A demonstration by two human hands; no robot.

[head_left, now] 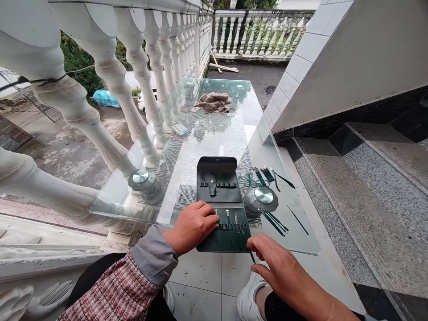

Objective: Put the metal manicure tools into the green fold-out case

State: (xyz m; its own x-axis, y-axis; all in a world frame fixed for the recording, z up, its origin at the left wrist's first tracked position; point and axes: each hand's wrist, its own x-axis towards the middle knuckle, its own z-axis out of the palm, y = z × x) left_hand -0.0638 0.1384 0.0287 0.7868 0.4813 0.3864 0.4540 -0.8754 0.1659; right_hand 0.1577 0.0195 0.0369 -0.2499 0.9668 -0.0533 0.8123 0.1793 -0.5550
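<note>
A dark manicure case [219, 199] lies unfolded near the front edge of the glass table. My left hand [197, 223] grips the left side of its lower panel, fingers bent over the edge. Slim tools, among them a green-handled one [228, 216], sit in that panel's loops. By the lower right corner, my right hand [272, 258] pinches a thin dark green tool [253, 257]; its far end is hidden. Right of the case lie green scissors [250, 182], nail clippers [266, 174] and cuticle nippers [281, 179]. Several slim green tools [274, 223] lie nearer me, one [297, 220] apart.
The glass table [127, 209] has metal-capped supports [142, 178]. Farther back are a crumpled brown cloth [214, 102] and a small packet [180, 129]. A white balustrade [113, 84] runs along the left; stone steps [361, 178] rise on the right.
</note>
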